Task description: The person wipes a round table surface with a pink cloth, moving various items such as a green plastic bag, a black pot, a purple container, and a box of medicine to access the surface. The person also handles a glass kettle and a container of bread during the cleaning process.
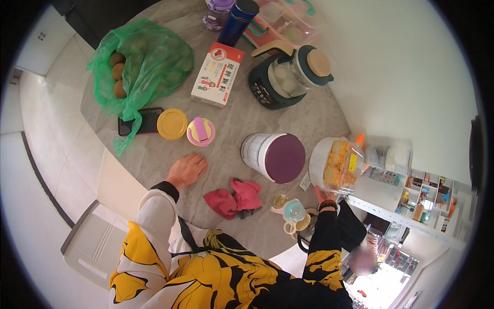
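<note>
My left hand [188,170] rests on the grey marbled table [227,154], holding nothing. Just beyond it stand a small jar with a pink-handled lid [200,131] and a yellow round lid [172,124]. My right hand [323,194] reaches to the lower edge of a clear plastic box of bread [339,166]; its fingers are partly hidden, so a grip cannot be made out. Beside that box is a white round container [318,160]. Between my hands lie a crumpled red cloth [235,199] and a white tub with a purple lid [285,158].
A green plastic bag of kiwifruit [146,61] partly covers a dark phone [148,123]. Farther back are a printed carton [218,75], an electric kettle [291,77] and a blue flask [238,21]. A baby bottle [294,210] stands near my right forearm. Another person [362,260] is in the background.
</note>
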Action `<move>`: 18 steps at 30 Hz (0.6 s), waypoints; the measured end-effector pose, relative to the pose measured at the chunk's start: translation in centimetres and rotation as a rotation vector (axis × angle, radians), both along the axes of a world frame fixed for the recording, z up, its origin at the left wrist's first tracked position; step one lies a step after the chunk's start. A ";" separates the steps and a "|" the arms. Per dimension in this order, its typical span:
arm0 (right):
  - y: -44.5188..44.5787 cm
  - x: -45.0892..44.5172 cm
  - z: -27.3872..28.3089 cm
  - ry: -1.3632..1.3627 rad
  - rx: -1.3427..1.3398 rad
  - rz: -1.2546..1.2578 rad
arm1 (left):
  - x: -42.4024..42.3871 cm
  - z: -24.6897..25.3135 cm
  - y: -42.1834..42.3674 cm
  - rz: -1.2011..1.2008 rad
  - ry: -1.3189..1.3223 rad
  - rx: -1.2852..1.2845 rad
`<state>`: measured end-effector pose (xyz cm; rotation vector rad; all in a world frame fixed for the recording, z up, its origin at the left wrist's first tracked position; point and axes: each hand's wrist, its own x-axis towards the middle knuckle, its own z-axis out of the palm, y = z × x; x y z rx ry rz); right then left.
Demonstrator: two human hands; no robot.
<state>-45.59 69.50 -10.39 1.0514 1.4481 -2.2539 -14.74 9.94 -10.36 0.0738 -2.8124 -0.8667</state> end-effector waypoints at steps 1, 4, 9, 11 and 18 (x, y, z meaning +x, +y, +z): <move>0.0 0.0 0.1 -0.013 -0.009 -0.021 | 0.0 0.0 0.0 0.001 0.006 -0.003; -0.8 0.2 0.5 -0.038 -0.010 -0.059 | 0.0 0.1 0.0 0.001 0.002 -0.020; -2.2 0.9 1.2 -0.005 0.068 -0.037 | -0.2 0.5 0.1 0.001 0.033 -0.039; -2.1 0.8 1.1 0.028 0.091 0.020 | -0.2 0.4 0.1 0.011 0.030 -0.032; -3.8 1.0 2.0 0.015 0.160 0.043 | -0.4 0.5 0.2 -0.003 0.000 -0.070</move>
